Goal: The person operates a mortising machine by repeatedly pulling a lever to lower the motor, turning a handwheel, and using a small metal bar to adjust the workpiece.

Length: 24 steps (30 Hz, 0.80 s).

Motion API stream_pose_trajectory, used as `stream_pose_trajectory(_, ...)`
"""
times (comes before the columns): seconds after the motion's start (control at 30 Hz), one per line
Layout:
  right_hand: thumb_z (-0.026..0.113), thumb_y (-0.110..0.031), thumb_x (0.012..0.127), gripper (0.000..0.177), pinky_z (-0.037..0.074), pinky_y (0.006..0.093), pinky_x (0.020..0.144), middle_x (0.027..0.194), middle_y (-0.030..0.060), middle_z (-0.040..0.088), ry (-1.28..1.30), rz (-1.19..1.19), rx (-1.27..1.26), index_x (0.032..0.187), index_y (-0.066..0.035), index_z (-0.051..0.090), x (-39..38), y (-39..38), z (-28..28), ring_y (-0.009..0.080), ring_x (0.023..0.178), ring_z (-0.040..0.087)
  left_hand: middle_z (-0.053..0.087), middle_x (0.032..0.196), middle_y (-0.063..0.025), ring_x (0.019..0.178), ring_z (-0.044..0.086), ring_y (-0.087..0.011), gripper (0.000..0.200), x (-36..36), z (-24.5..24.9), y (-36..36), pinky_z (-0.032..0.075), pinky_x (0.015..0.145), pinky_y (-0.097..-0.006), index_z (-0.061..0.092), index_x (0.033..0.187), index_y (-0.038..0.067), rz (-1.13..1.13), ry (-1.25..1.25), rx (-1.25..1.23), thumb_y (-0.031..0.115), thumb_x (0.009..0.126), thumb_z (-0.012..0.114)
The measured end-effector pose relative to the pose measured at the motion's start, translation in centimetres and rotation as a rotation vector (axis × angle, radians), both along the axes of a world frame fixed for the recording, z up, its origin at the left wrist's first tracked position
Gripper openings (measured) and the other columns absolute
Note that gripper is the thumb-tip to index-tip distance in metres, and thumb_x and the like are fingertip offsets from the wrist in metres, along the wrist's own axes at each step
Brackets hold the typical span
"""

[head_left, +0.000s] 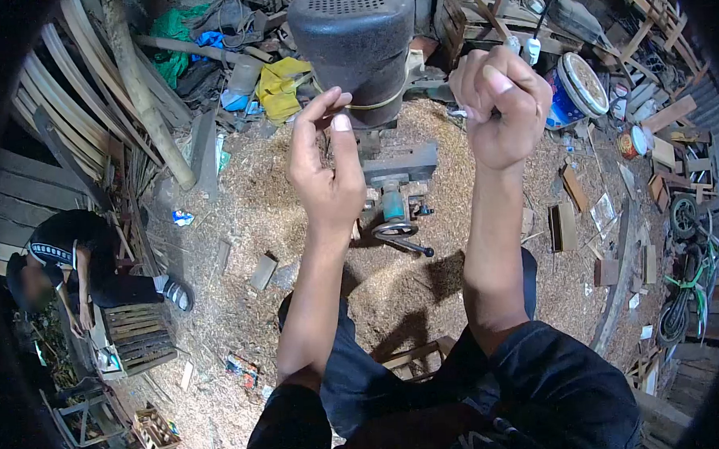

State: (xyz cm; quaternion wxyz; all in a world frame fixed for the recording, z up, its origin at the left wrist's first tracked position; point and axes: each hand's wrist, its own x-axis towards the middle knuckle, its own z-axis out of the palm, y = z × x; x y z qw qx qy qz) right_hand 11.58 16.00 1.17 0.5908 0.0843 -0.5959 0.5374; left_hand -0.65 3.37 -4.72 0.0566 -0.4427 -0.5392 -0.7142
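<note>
My left hand (325, 162) is raised in front of a dark metal machine housing (351, 32) with a perforated top. Its fingers curve, with a gap between thumb and forefinger, and nothing shows in it. Higher and to the right, my right hand (502, 102) is closed in a fist; whatever its fingers might hold is hidden. A thin yellow band (374, 106) runs around the lower part of the housing. Beneath it, between my forearms, are a flat metal machine table (401, 162) and a handwheel with a crank handle (396, 230).
Wood shavings (253, 169) cover the floor. A yellow cloth (281, 87) lies left of the machine, and a blue-and-white bucket (578, 90) stands at right. Another person (72, 253) bends beside a slatted wooden bench (140, 337). A green bicycle (691, 278) is at far right.
</note>
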Motion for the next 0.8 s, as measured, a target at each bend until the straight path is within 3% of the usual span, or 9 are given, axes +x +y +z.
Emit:
stream_pose_trajectory(0.33,0.051,-0.008,0.085,0.024,0.027,0.0249,0.047,0.057,0.0018,0.044,-0.031,-0.033,-0.034,0.062,-0.001,0.046,0.3,-0.4,-0.1,0.0071,0.051,0.036,0.068,0.107,-0.0142,0.099,0.064,-0.0199,0.026,-0.1,-2.2,-1.2,0.049,0.089,-0.0339,0.058,0.119,-0.004,0.066,0.015,-0.071,0.006,0.096,0.053)
stream_pose_trajectory(0.53,0.049,-0.007,0.085,0.026,0.028,0.0256,0.047,0.056,0.0019,0.043,0.005,0.000,0.025,0.061,-0.002,0.045,0.0,0.4,-0.5,0.0076,0.050,0.035,0.065,0.111,-0.0128,0.102,0.061,-0.0154,0.027,-0.1,-2.6,-1.5,0.047,0.090,-0.0291,0.056,0.123,-0.004,0.038,0.002,-0.107,0.006,0.099,0.049)
stream_pose_trajectory(0.77,0.048,-0.007,0.086,0.027,0.028,0.0248,0.048,0.055,0.0006,0.043,-0.061,-0.023,0.011,0.060,-0.002,0.045,0.2,0.3,0.0,0.0067,0.051,0.035,0.068,0.106,-0.0142,0.098,0.065,-0.0203,0.025,0.4,-2.6,-0.9,0.050,0.088,-0.0338,0.059,0.118,-0.003,0.054,0.011,-0.101,0.007,0.096,0.053)
stream_pose_trajectory(0.8,0.049,-0.011,0.089,0.026,0.033,0.0245,0.053,0.058,0.0011,0.047,-0.108,0.013,0.020,0.065,-0.001,0.049,0.4,0.5,0.0,0.0076,0.055,0.039,0.068,0.106,-0.0142,0.098,0.065,-0.0204,0.025,0.5,-2.7,-0.8,0.050,0.087,-0.0339,0.060,0.118,-0.003,0.051,0.010,-0.099,0.007,0.096,0.053)
